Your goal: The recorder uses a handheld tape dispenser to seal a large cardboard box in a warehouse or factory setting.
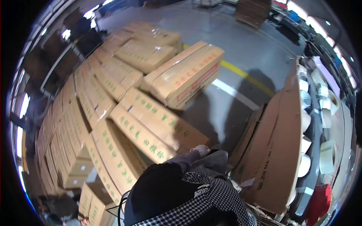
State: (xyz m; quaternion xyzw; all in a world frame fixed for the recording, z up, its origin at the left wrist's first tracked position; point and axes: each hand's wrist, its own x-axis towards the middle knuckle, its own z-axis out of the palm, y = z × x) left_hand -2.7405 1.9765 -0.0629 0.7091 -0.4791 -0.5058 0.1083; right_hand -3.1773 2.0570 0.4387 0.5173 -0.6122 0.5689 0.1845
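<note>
My left hand, in a white glove with a grey sleeve, reaches up from the lower middle. It rests at the near end of a long cardboard box with green print that lies slanted on the pile. Whether the fingers grip the box is too small to tell. My checked shirt and dark front fill the bottom of the view. My right hand is out of sight. A box with red print lies on top of the pile, further away.
Many more green-printed boxes are stacked in rows to the left. Flattened cardboard sheets lean at the right, beside a rack with white rolls. A yellow line crosses the grey floor. Another person is at the lower left.
</note>
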